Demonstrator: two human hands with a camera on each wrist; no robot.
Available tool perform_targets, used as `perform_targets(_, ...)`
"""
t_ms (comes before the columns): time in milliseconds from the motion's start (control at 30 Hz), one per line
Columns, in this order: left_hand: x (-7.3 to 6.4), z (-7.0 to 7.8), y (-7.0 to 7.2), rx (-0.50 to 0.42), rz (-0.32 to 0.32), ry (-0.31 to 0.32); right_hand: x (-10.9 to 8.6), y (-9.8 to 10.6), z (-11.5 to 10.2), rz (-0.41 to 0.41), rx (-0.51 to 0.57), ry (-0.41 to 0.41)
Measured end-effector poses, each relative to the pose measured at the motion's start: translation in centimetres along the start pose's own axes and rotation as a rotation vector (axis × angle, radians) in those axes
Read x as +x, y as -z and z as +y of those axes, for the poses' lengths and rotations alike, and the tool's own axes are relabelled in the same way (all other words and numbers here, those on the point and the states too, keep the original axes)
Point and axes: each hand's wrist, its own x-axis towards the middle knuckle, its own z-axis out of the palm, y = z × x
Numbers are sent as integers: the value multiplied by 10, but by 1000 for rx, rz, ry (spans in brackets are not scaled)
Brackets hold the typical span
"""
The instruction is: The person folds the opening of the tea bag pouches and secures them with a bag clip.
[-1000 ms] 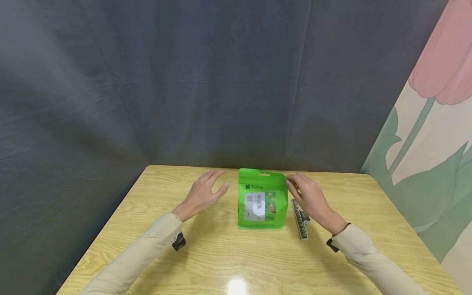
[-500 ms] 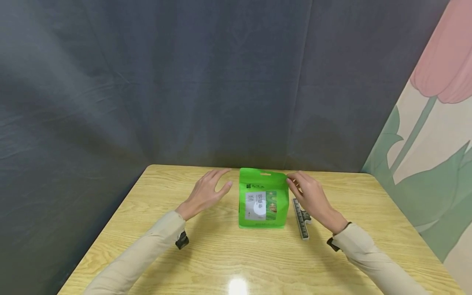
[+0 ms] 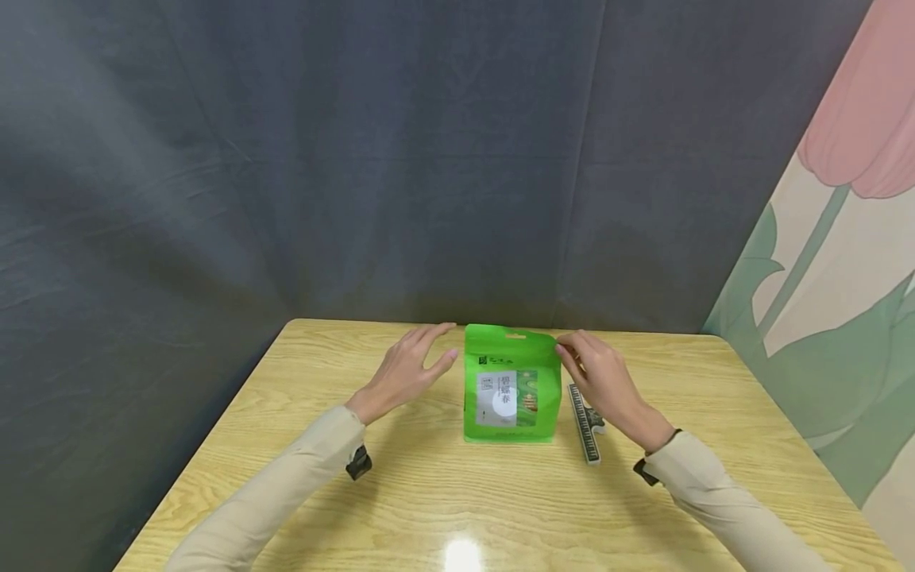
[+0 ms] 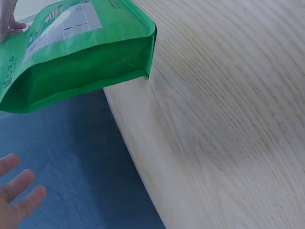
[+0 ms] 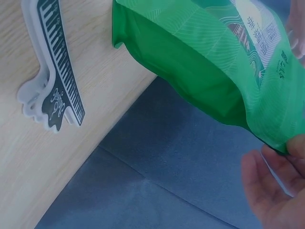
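Observation:
A bright green stand-up tea pouch [image 3: 509,357] with a white and patterned label stands upright toward the back of the table. My right hand [image 3: 604,381] pinches its top right corner between thumb and fingers; the right wrist view shows the thumb [image 5: 296,147] on that edge. On the other side, my left hand [image 3: 403,369] is held in the air with thumb and fingers spread, its fingertips a short way from the pouch's left edge. Under my right hand lies a black-and-white clip [image 3: 584,425] with a piano-key pattern, just right of the pouch.
The light wooden table [image 3: 429,508] ends close behind the pouch, where a dark blue-grey curtain [image 3: 429,159] hangs. A wall painted with a pink tulip [image 3: 851,119] borders the right side. A black wrist strap [image 3: 359,462] shows below the left sleeve.
My left hand has moved slightly right, closer to the pouch. The right hand keeps its pinch on the pouch's corner, and the clip has stayed in place.

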Motion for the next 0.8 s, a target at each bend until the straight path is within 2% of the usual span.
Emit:
perform_targets(267, 5, 7, -1, -8, -31, -21, -1, -1, 1, 16, -4, 32)
perform_targets(567, 12, 12, -2, -40, -25, -28, -2, 1, 1, 21, 10, 32)
perform_targets(800, 19, 18, -4, -53, -13, -68, -2, 1, 1, 15, 17, 29)
